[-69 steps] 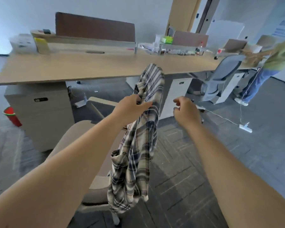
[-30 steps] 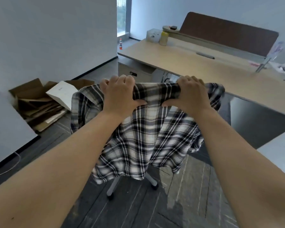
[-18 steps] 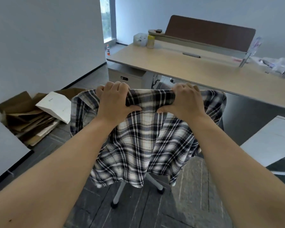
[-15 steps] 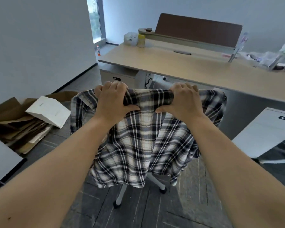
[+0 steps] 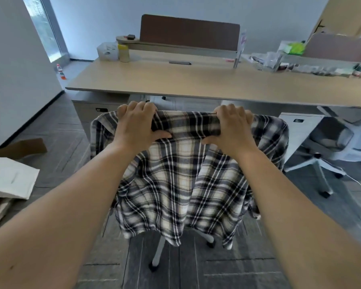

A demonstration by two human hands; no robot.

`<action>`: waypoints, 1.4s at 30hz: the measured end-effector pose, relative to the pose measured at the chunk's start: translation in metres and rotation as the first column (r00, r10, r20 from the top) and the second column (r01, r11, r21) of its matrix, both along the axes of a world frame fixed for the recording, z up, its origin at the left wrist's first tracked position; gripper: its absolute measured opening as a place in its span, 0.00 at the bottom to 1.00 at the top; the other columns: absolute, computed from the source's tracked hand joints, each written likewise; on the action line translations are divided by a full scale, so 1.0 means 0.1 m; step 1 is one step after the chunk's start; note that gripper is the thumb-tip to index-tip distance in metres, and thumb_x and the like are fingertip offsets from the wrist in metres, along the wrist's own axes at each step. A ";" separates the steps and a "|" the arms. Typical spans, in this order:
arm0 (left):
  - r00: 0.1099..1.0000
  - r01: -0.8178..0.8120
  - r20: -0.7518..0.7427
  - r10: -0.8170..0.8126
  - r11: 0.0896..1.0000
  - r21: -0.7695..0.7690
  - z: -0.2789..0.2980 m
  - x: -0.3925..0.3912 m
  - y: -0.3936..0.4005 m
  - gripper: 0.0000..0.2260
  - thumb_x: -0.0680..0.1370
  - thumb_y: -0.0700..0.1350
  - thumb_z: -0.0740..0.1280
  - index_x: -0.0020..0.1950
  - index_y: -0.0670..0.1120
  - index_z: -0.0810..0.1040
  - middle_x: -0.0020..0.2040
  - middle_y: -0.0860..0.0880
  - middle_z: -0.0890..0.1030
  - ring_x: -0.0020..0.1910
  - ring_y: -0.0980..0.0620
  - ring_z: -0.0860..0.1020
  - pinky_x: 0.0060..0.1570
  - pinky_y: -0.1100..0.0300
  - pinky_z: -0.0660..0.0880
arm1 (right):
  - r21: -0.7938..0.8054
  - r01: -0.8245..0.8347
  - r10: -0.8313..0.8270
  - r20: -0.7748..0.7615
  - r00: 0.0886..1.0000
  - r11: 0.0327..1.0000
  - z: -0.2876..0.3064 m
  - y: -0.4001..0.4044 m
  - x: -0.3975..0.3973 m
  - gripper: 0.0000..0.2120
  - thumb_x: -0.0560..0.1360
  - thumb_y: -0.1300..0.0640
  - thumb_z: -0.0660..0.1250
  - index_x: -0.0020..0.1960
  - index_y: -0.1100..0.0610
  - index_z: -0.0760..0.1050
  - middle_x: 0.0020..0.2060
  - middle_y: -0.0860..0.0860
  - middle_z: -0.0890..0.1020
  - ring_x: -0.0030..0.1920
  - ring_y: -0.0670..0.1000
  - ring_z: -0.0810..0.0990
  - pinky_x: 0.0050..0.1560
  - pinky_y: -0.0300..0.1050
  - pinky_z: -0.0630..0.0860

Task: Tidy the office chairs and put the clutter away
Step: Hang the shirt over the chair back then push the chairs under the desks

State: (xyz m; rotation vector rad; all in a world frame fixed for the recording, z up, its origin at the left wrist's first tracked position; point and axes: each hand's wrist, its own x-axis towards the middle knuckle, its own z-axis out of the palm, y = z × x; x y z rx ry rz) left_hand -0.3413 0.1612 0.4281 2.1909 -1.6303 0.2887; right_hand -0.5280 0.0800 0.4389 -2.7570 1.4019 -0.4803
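Before the long wooden table (image 5: 196, 84), your left hand (image 5: 137, 126) and right hand (image 5: 230, 127) each clench the top edge of a chair (image 5: 158, 249) back through a soft, crinkled black-and-white plaid shirt (image 5: 179, 184) draped over it, folds hanging toward the pale star-shaped base.

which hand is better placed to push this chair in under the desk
Neither clearly: the left hand and right hand grip the shirt-draped chair top level and evenly spaced, facing the desk. Probably push with both so it rolls straight.
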 end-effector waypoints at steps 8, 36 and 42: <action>1.000 0.018 -0.024 -0.019 0.999 -0.027 -0.01 0.04 -0.40 0.29 0.67 0.57 0.72 0.58 0.38 0.73 0.58 0.41 0.77 0.61 0.42 0.70 0.62 0.53 0.59 | 0.010 -0.006 0.006 0.017 1.000 1.000 0.02 -0.42 0.05 0.33 0.66 0.46 0.73 0.63 0.61 0.66 0.61 0.56 0.71 0.64 0.56 0.65 0.67 0.50 0.55; 0.991 -0.111 -0.060 0.116 0.990 0.089 0.04 0.54 -3.26 0.27 0.69 0.56 0.71 0.59 0.39 0.71 0.60 0.41 0.75 0.64 0.42 0.68 0.66 0.50 0.61 | -0.003 -0.064 0.064 0.059 0.996 0.998 -0.09 -3.31 0.63 0.27 0.70 0.45 0.70 0.61 0.59 0.65 0.52 0.52 0.67 0.55 0.52 0.63 0.66 0.49 0.56; 0.996 -0.085 -0.024 0.088 0.990 0.113 0.04 0.72 -3.71 0.28 0.69 0.58 0.70 0.57 0.39 0.71 0.59 0.42 0.76 0.63 0.43 0.69 0.66 0.50 0.61 | -0.013 -0.060 0.061 0.063 0.996 0.998 -0.12 -3.80 0.82 0.25 0.71 0.50 0.70 0.61 0.60 0.66 0.55 0.53 0.69 0.59 0.55 0.64 0.64 0.47 0.55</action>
